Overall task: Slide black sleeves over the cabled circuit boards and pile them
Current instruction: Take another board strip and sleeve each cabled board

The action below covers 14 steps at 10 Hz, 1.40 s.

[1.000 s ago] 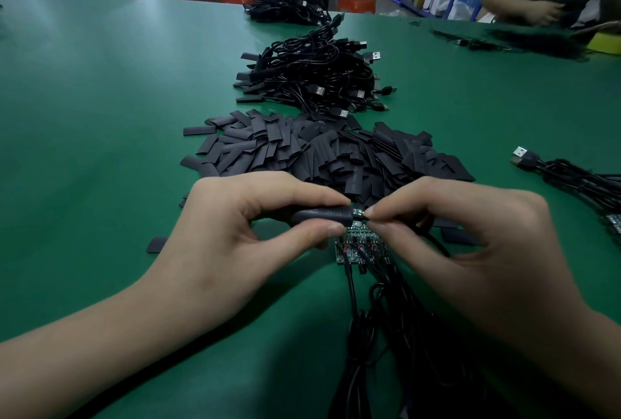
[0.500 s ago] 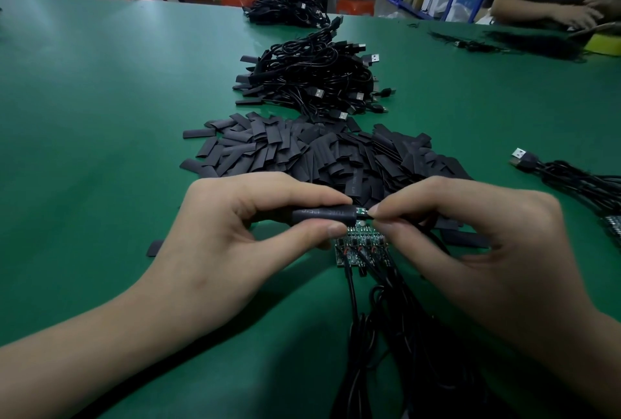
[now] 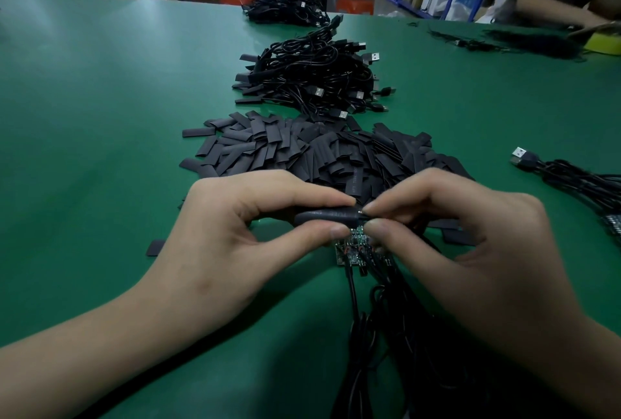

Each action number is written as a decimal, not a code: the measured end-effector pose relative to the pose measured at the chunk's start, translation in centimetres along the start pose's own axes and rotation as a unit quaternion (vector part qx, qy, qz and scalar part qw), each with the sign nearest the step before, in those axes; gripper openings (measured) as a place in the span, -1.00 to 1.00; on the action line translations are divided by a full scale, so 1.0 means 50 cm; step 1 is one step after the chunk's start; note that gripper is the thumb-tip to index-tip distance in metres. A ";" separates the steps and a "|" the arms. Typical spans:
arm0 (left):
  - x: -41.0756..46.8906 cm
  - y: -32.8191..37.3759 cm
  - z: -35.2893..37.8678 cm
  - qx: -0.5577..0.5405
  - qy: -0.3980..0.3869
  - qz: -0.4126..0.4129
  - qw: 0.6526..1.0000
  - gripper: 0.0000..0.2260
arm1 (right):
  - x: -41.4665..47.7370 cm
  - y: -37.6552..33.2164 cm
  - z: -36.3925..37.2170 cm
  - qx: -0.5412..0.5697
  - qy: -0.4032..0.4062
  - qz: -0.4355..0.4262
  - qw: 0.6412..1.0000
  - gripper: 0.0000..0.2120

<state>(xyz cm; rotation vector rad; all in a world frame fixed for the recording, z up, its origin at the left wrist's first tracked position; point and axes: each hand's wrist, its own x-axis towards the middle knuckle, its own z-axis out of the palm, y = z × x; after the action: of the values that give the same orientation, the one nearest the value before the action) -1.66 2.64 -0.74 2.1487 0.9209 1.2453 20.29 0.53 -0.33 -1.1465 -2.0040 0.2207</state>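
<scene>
Our left fingers (image 3: 316,198) pinch the black sleeve (image 3: 324,217), which looks soft and light, in the middle of the frame, and our right fingers (image 3: 400,204) pinch the thin board (image 3: 360,213) at its mouth.

1 head-worn view, facing forward and down, close over hands (image 3: 336,233), green table (image 3: 100,116) beyond

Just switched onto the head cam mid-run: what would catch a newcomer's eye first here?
The two hands meet at centre: the left hand pinches a black sleeve while the right hand pinches a mostly hidden cabled board at its mouth, above bare green circuit boards. Just behind them spreads a wide heap of loose sleeves on the green table. Beyond it sits a tangled pile of black cables with USB plugs.
</scene>
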 end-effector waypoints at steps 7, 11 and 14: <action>-0.006 0.021 0.012 0.008 0.067 -0.033 0.997 -0.49 | -0.017 -0.005 0.042 0.011 -0.021 0.025 0.999 -0.78; 0.036 0.036 -0.021 -0.059 -0.088 -0.089 0.990 -0.85 | -0.012 -0.031 0.017 0.024 -0.016 -0.008 1.000 -0.97; 0.003 0.004 0.014 -0.061 0.111 -0.003 0.992 -0.44 | -0.009 -0.035 0.011 0.107 -0.037 0.038 0.993 -0.97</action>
<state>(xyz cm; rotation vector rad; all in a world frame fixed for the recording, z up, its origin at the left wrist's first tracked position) -0.92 2.56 -0.82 1.9383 0.9135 1.5207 18.90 -0.71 -0.08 -1.0922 -1.9489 0.5113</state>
